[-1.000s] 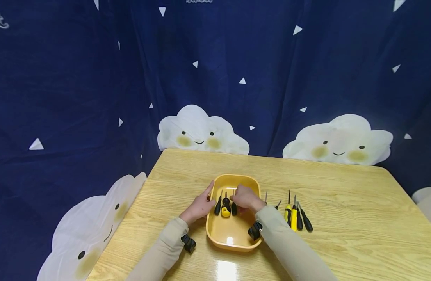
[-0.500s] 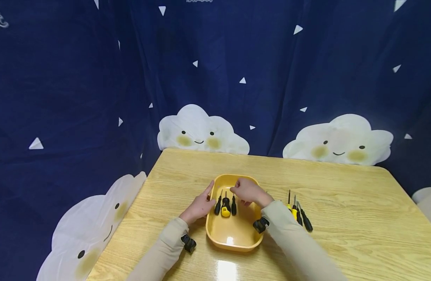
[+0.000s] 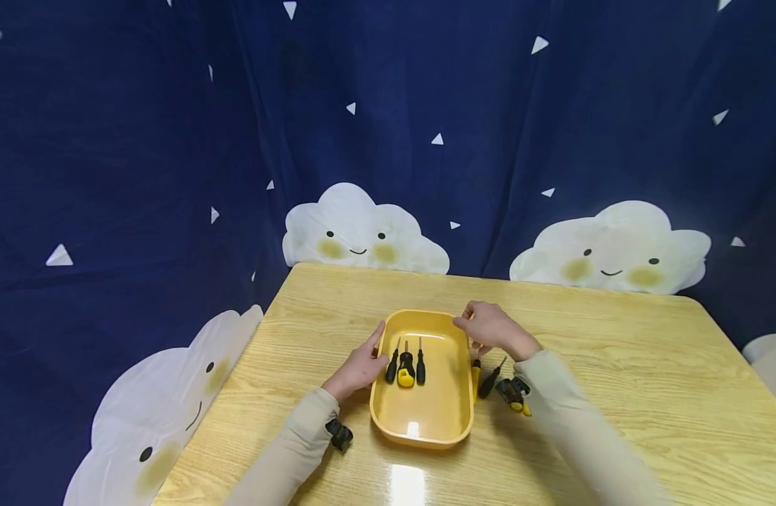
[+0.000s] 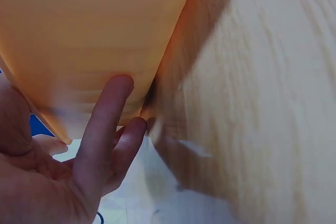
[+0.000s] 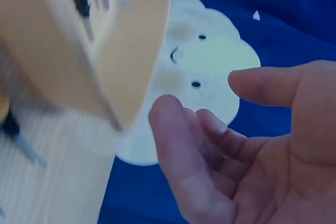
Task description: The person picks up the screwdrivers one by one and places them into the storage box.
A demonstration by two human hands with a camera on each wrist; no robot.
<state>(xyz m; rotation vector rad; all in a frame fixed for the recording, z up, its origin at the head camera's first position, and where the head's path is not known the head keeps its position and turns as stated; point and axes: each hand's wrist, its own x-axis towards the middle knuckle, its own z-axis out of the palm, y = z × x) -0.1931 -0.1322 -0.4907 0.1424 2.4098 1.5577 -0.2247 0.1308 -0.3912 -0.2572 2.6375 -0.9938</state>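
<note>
While both hands (image 3: 363, 362) (image 3: 489, 327) rest loose-fingered, three screwdrivers (image 3: 406, 363) point tips away in the tray (image 3: 426, 422)

yellow tray (image 3: 422, 430), black-yellow screwdrivers (image 3: 405, 367), navy curtain (image 3: 141, 126)

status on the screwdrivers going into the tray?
Done: three screwdrivers lie in the yellow tray. In hand: nothing; the right hand is empty over the tray's right rim, the left hand touches its left wall. Left: several screwdrivers on the table, partly hidden by the right sleeve.
</note>
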